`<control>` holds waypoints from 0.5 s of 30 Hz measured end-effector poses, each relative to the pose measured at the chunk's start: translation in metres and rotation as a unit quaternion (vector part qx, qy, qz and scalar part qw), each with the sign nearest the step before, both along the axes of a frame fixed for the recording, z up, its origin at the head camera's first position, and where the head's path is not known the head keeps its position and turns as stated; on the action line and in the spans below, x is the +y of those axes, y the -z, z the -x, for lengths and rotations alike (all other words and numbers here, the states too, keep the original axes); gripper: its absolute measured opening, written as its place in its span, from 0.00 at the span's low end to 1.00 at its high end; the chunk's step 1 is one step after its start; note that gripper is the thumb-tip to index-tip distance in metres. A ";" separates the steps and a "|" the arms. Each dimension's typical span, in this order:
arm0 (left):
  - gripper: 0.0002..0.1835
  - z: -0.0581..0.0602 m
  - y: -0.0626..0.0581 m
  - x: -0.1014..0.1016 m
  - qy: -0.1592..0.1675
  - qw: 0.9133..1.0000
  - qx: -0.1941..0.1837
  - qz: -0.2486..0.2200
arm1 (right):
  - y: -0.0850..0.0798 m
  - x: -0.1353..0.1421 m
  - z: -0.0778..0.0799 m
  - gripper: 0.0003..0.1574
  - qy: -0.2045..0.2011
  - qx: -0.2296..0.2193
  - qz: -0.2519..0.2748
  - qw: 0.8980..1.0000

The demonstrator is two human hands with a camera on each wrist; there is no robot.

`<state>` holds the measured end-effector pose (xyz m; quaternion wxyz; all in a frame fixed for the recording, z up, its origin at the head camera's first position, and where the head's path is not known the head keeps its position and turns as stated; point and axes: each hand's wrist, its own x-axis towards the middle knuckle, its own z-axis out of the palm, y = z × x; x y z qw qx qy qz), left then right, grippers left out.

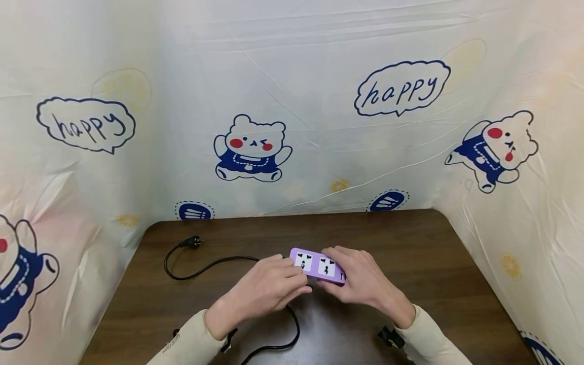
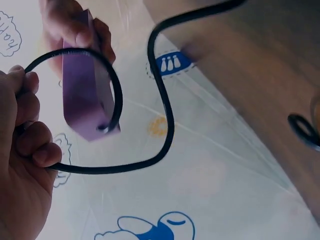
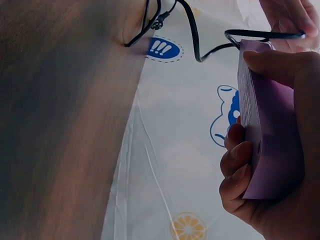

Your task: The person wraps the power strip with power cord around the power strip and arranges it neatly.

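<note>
A purple power strip [image 1: 315, 264] with white socket panels is held above the table in my right hand [image 1: 360, 276], thumb on one side and fingers curled round the other in the right wrist view. My left hand [image 1: 269, 284] is close to the strip's left end. In the left wrist view, its fingers [image 2: 37, 142] curl round the black power cord [image 2: 115, 167], which loops out of the end of the purple strip [image 2: 82, 100]. The cord's black plug [image 1: 191, 242] lies toward the back left of the table.
The dark wooden table [image 1: 410, 243] has rounded back corners. A pale curtain [image 1: 319, 101] printed with bears and "happy" bubbles stands behind it and at both sides. Part of the cord [image 1: 278, 347] runs off the front of the view between my forearms.
</note>
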<state>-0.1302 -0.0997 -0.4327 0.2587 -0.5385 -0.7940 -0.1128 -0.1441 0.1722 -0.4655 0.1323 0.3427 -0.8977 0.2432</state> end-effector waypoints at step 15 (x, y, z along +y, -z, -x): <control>0.12 0.015 -0.013 -0.008 -0.033 0.995 -0.099 -0.001 | 0.003 -0.005 -0.002 0.33 -0.076 -0.006 -0.002 0.997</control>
